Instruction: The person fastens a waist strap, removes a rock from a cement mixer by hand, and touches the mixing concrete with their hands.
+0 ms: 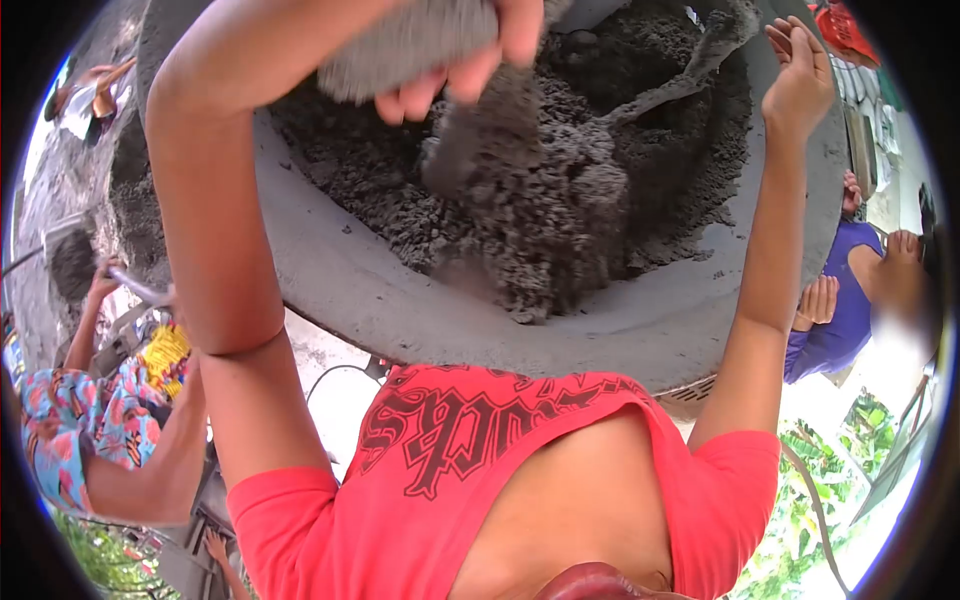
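Observation:
My left hand [470, 70] reaches across the top of the view, its fingers curled under the edge of a grey, cement-caked bucket [410, 50], blurred by motion and cut off by the frame. Dark wet cement mix [540, 200] lies below it in a wide mixer drum [330, 260], some of it blurred as if falling. On the right, my right hand [800, 85] is raised by the drum's rim with fingers extended and slightly bent; nothing shows in it. A mix-coated mixing arm [690, 80] crosses the inside of the drum.
On the left, a person in a flowered blue shirt [60, 420] grips a pale handle [140, 288] near yellow material [165, 355]. Another person in a purple top [840, 290] stands close to the drum's right side. Further people show at the upper corners.

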Tool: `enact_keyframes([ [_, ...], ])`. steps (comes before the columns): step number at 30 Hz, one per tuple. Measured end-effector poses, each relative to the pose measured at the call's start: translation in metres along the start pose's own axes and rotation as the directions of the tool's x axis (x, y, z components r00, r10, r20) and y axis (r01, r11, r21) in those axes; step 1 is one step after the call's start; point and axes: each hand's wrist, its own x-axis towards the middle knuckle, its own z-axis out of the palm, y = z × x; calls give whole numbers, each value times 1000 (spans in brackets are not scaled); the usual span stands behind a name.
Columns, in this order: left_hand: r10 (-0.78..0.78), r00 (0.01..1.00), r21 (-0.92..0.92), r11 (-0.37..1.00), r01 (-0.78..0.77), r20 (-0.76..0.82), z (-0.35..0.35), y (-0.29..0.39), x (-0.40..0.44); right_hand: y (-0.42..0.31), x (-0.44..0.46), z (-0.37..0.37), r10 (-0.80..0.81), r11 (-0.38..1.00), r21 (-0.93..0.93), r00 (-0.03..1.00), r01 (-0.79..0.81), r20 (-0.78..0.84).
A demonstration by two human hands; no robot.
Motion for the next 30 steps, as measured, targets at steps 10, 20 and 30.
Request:
enact_keyframes([
  [10,-307,771,493,625,606,-559,-3,-2,28,-157,-130,69,-549,792,155,578,591,604],
  [20,-610,728,686,386,617,-312,-7,4,29,0,-242,107,668,718,-443,-355,537,654],
  [30,-517,853,787,494,370,-77,10,-42,37,114,-291,115,694,718,-638,-209,279,689],
])
